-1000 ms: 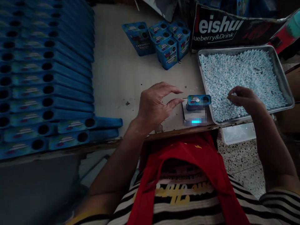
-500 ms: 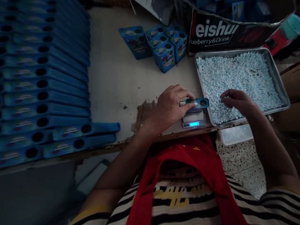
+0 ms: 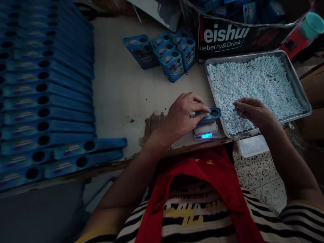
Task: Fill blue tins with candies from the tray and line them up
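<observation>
A small blue box (image 3: 215, 112) with a round hole in its top stands over a small white scale (image 3: 202, 135), whose display glows blue. My left hand (image 3: 183, 113) grips this box between thumb and fingers. To the right, my right hand (image 3: 254, 110) hovers at the near left part of a metal tray (image 3: 296, 72) full of pale blue and white pieces (image 3: 253, 81). Its thumb and fingertips are pressed together; whatever lies between them is too small to make out.
Rows of blue boxes (image 3: 72, 114) fill the left of the table (image 3: 113, 84). Several more blue boxes (image 3: 174, 65) stand at the back middle. Behind the tray are a black carton (image 3: 227, 44) and a red item with a teal cup (image 3: 312, 25).
The whole view has shifted slightly. My right fingertips have drawn closer together above the tray, while my left hand keeps its hold on the blue box.
</observation>
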Demonstrator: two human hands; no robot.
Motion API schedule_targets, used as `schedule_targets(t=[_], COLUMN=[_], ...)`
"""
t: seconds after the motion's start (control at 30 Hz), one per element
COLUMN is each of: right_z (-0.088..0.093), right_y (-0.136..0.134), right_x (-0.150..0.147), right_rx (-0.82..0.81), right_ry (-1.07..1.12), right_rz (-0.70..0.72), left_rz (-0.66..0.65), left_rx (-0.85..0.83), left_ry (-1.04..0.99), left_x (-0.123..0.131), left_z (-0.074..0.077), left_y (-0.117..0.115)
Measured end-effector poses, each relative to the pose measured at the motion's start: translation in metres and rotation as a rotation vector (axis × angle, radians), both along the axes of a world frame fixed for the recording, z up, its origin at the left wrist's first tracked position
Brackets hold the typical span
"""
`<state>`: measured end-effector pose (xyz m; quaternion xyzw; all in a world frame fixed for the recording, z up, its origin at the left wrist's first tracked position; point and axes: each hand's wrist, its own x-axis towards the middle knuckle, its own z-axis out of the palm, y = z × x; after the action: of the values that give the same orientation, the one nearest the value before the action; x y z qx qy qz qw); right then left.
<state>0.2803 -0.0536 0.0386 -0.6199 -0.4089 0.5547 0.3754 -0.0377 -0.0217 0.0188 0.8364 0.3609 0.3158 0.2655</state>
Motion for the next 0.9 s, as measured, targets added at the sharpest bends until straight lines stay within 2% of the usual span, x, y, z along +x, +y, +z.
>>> schedule_targets(t=[0.27,0.53,0.9], right_z=[-0.005,-0.003,-0.005], right_y=[0.002,-0.005,-0.008], right_x=[0.0,0.002,0.0], right_rx=[-0.005,0.004,0.021], right_ry=[0.171,0.113,0.061], right_rz=[-0.035,0.031,0.056], left_rz=[-0.029,0.048,0.069], left_rx=[0.024,0.04,0.041], left_ry=[0.012,0.032,0.012], left_x=[0.004,0.008,0.006], left_z=[0.006,0.011,0.013], left_y=[0.002,0.0,-0.005])
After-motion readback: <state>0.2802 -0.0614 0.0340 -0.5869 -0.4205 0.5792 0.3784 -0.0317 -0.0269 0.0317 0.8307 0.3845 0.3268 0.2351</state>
